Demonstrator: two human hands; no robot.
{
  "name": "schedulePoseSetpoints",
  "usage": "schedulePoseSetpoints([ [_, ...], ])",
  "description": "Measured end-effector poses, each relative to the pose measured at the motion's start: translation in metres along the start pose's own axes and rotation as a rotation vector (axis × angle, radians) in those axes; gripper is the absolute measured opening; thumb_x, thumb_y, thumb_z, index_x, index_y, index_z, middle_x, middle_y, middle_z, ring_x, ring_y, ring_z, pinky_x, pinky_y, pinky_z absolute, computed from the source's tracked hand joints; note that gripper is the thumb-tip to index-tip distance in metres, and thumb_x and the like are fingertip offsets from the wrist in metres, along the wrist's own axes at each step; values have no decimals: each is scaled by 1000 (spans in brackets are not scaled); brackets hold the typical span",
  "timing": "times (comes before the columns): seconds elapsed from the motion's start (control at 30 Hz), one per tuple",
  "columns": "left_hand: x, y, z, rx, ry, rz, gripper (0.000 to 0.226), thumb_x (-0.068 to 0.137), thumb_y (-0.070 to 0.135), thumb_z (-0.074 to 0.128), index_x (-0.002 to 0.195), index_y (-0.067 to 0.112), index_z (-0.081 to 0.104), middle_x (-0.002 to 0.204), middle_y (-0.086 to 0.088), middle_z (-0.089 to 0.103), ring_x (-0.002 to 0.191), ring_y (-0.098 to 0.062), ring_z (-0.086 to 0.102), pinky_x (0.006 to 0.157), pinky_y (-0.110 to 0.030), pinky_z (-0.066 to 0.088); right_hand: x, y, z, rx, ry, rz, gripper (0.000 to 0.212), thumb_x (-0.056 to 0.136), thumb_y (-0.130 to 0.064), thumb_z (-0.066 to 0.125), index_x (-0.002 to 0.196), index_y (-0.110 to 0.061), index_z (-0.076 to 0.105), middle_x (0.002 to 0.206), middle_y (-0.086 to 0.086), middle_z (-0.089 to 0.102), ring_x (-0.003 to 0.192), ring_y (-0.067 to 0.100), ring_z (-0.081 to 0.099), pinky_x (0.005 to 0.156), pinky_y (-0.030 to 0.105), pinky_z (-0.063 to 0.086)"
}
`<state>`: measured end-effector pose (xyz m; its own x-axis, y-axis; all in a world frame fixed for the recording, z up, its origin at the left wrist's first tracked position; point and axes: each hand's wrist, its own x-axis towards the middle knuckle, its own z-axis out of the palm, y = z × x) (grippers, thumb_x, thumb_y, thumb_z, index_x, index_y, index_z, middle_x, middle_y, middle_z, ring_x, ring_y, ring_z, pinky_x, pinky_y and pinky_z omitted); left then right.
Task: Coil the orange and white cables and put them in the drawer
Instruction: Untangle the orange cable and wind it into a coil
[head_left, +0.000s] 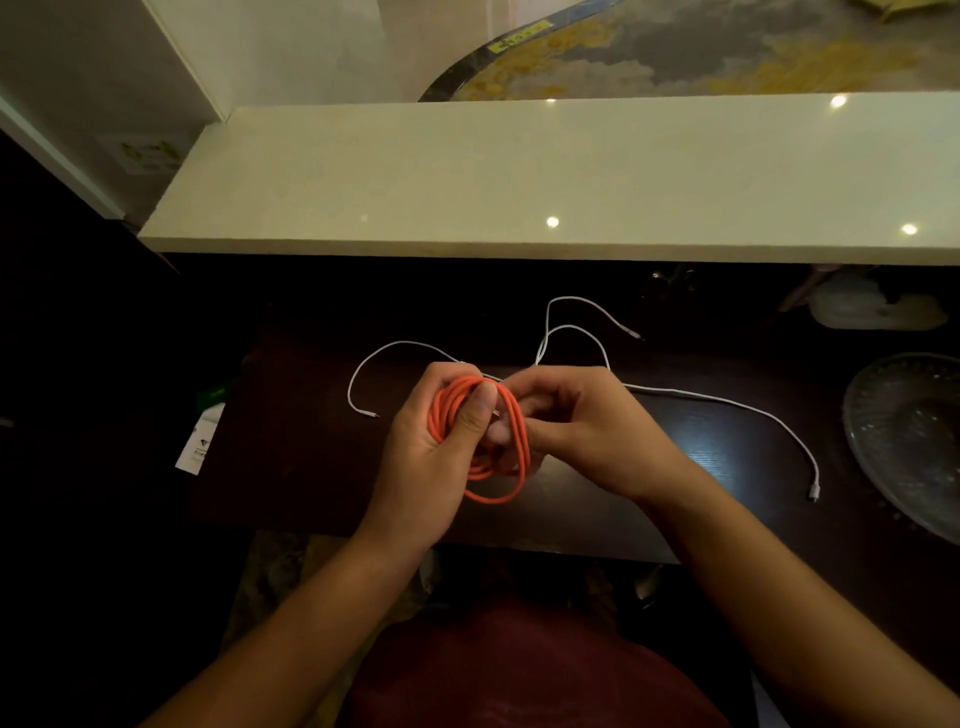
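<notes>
Head view: the orange cable (480, 441) is gathered into a bundle of several loops, held above the dark desk (311, 441) in front of the person. The left hand (436, 441) is closed around the left side of the bundle, its thumb pressed across the strands, evidently so the loops cannot spring apart. The right hand (576, 431) is closed at the bundle's right side with fingers curled inward; whether it pinches a loose end or only steadies the loops cannot be determined. The white cable (717, 399) lies uncoiled on the desk beyond the hands, its ends spread well apart, apparently left for a second pass. A glass dish (904, 436) sits at the right edge. No drawer is visible. Judged status: orange coil nearly finished, white cable untouched.
</notes>
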<state>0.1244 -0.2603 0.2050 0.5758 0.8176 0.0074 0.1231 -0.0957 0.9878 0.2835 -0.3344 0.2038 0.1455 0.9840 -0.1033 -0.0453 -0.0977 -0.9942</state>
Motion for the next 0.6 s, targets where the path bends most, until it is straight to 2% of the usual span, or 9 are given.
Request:
schedulePoseSetpoints([
  [0.1, 1, 2, 2, -98, -28, -28, 20, 98, 34, 58, 112, 23, 66, 95, 2, 74, 91, -13, 72, 79, -24, 54, 2, 0, 2, -274, 91, -87, 18, 88, -18, 79, 103, -10, 74, 75, 9, 75, 64, 15, 72, 64, 37, 60],
  [0.2, 2, 5, -3, -146, -93, -55, 24, 100, 35, 57, 121, 26, 66, 102, 2, 75, 96, -12, 72, 82, -23, 54, 1, -1, 1, -526, 90, -187, 10, 96, -21, 68, 105, -17, 72, 73, -2, 73, 62, 11, 69, 62, 38, 57],
  [0.3, 3, 4, -12, -168, -152, -102, 30, 96, 45, 56, 115, 26, 69, 103, -2, 73, 98, -23, 71, 88, -42, 57, 0, -2, 0, -732, 23, -260, 13, 97, -22, 60, 107, -15, 66, 79, -1, 73, 68, 18, 69, 64, 44, 55],
  [0.37, 4, 4, -17, -143, -173, -125, 30, 98, 48, 52, 111, 27, 69, 103, -4, 72, 100, -27, 69, 91, -52, 55, 0, -7, -1, -698, -70, -212, 6, 100, -18, 60, 103, -14, 63, 75, 1, 71, 64, 19, 69, 61, 40, 56],
  [0.47, 7, 6, -23, -147, -242, -131, 29, 98, 45, 52, 109, 24, 68, 102, -3, 71, 99, -22, 69, 88, -42, 56, -1, -18, -9, -445, -190, -49, 6, 102, -13, 59, 96, -14, 60, 67, -2, 69, 58, 13, 71, 56, 28, 56],
  [0.53, 8, 6, -25, -155, -257, -130, 29, 97, 41, 51, 109, 20, 67, 100, -4, 70, 96, -21, 68, 84, -36, 55, 0, -21, -10, -456, -220, -47, 5, 103, -13, 58, 98, -9, 59, 68, -2, 70, 59, 13, 72, 56, 27, 57],
  [0.6, 8, 5, -23, -163, -231, -110, 28, 98, 36, 49, 109, 16, 65, 98, -5, 68, 92, -19, 67, 78, -31, 55, 2, -19, -4, -542, -194, -118, 8, 103, -15, 57, 100, -8, 57, 69, -1, 70, 59, 15, 72, 57, 33, 58],
])
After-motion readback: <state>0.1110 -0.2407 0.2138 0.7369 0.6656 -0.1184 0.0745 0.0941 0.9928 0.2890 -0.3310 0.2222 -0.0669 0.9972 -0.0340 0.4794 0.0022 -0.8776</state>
